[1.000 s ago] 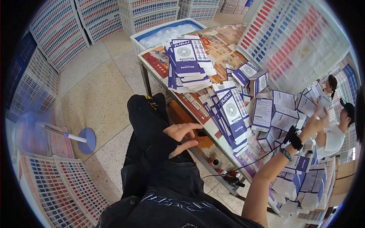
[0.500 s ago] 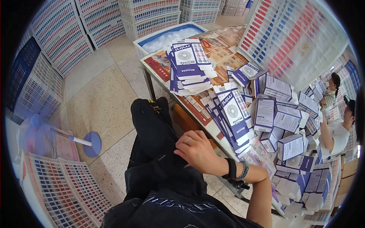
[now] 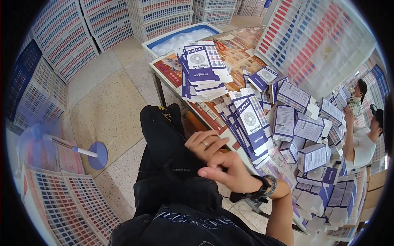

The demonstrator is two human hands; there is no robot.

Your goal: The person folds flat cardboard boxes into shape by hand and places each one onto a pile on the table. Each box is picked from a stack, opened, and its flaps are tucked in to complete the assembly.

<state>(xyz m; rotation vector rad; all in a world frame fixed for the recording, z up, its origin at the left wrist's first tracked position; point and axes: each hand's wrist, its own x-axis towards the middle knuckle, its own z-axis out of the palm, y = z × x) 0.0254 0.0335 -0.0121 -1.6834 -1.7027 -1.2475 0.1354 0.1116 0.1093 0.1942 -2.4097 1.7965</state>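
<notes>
Both hands meet over my lap, above the dark trousers (image 3: 162, 131). My left hand (image 3: 202, 144) wears a ring, with its fingers loosely apart and pointing right; its wrist and forearm do not show against the dark clothing. Against it rests my right hand (image 3: 236, 172), fingers bent and partly hidden, thumb stretched to the left. I see nothing held in either hand. A black wrist strap (image 3: 260, 188) and a beaded bracelet circle the right wrist. Just beyond lie a leaning pile of flat purple and white cartons (image 3: 250, 117) and a taller stack of them (image 3: 200, 61).
Folded-up boxes (image 3: 312, 158) crowd the right of the table (image 3: 240, 61). Plastic crates (image 3: 160, 16) stand behind, and one (image 3: 78, 205) at lower left. A blue-based fan (image 3: 98, 156) stands on the left floor. Two people work at far right.
My right hand has turned and drawn slightly right, its thumb now pointing left. Two hands can be told apart now, where earlier they looked like one. The cartons stay put.
</notes>
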